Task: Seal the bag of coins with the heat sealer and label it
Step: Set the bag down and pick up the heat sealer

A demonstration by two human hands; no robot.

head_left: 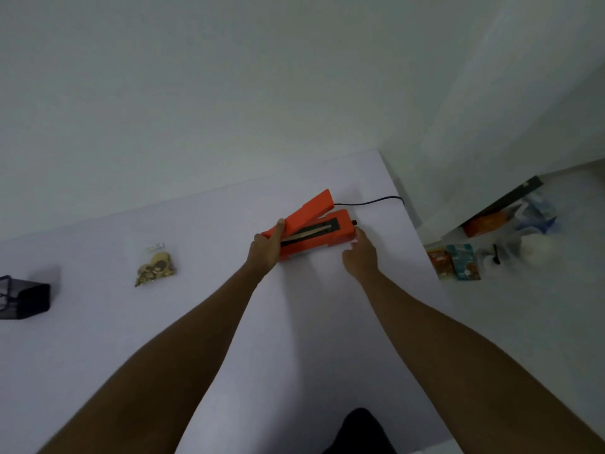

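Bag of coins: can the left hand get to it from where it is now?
Probably yes. The bag of coins lies alone on the table, left of the left hand, nothing between. That hand first has to release the heat sealer.

Single head-worn view, wide-angle, aimed forward and steeply down from above counter (196, 322). Both forearms seen reaching away from lens. Sealer (311, 229) framed near centre, at arm's length. Wall taken in above, floor (523, 322) at right.
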